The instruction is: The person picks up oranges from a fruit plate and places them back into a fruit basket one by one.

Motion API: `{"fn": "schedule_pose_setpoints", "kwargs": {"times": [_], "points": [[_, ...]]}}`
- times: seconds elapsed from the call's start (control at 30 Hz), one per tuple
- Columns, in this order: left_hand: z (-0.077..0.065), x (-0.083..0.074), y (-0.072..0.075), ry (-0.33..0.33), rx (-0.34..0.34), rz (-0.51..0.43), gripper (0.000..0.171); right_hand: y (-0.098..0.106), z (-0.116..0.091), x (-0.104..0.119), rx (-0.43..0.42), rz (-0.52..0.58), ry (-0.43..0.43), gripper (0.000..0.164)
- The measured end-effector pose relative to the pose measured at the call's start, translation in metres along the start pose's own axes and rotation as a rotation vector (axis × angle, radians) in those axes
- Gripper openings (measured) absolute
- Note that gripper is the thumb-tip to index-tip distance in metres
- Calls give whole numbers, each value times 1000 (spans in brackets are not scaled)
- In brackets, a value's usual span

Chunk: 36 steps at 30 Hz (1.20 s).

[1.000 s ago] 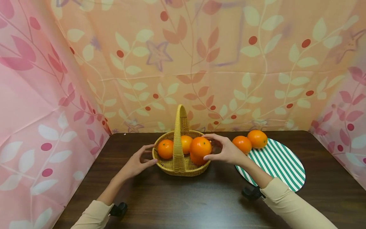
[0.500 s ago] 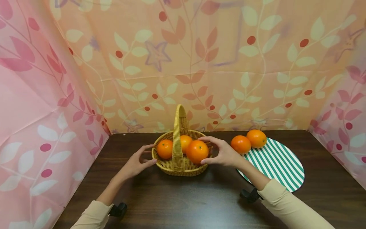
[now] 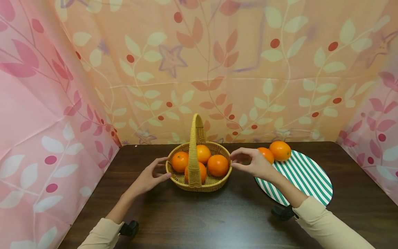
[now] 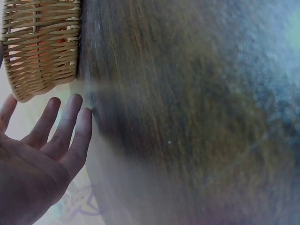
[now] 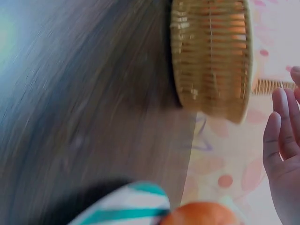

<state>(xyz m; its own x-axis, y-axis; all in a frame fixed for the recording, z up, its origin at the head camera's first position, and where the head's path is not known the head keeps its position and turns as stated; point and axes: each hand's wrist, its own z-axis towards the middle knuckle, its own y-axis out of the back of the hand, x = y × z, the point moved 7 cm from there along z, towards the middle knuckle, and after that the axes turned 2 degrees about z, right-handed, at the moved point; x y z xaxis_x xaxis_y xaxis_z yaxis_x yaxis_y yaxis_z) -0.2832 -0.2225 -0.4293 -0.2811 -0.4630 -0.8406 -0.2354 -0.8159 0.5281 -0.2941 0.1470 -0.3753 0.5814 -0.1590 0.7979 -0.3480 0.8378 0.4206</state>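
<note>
A yellow wicker basket (image 3: 202,188) with a tall handle stands mid-table and has several oranges in it. One orange (image 3: 217,165) lies at its right end, another orange (image 3: 180,162) at its left end. The handle partly covers an orange (image 3: 201,172) at the front. My left hand (image 3: 149,178) touches the basket's left rim with thumb and fingertips; in the left wrist view its other fingers are spread beneath the basket wall (image 4: 42,51). My right hand (image 3: 255,164) holds nothing, its fingers loosely bent just beside the right rim.
To the right lies a round green-and-white striped mat (image 3: 304,176). At its far left edge sit an orange (image 3: 280,151) and a second orange (image 3: 266,155), partly behind the right hand. A patterned curtain (image 3: 217,69) hangs behind the dark wooden table (image 3: 199,221).
My right hand has lowered an orange into the basket, let go of it and drawn back to the right. That orange now rests inside. My left hand has stayed at the rim.
</note>
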Motion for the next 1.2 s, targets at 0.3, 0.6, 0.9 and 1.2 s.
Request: {"fn": "schedule_pose_setpoints", "kwargs": {"times": [0.3, 0.6, 0.9, 1.2], "points": [[-1, -1, 1, -1, 3, -7, 63, 41, -24, -3, -73, -28, -75, 22], [1, 4, 0, 11, 6, 17, 63, 81, -49, -10, -126, -94, -95, 24], [1, 6, 1, 26, 2, 8, 64, 113, -69, -15, -176, -141, -141, 26], [2, 6, 0, 35, 0, 9, 65, 141, -89, -27, -228, -279, -193, 25]]}}
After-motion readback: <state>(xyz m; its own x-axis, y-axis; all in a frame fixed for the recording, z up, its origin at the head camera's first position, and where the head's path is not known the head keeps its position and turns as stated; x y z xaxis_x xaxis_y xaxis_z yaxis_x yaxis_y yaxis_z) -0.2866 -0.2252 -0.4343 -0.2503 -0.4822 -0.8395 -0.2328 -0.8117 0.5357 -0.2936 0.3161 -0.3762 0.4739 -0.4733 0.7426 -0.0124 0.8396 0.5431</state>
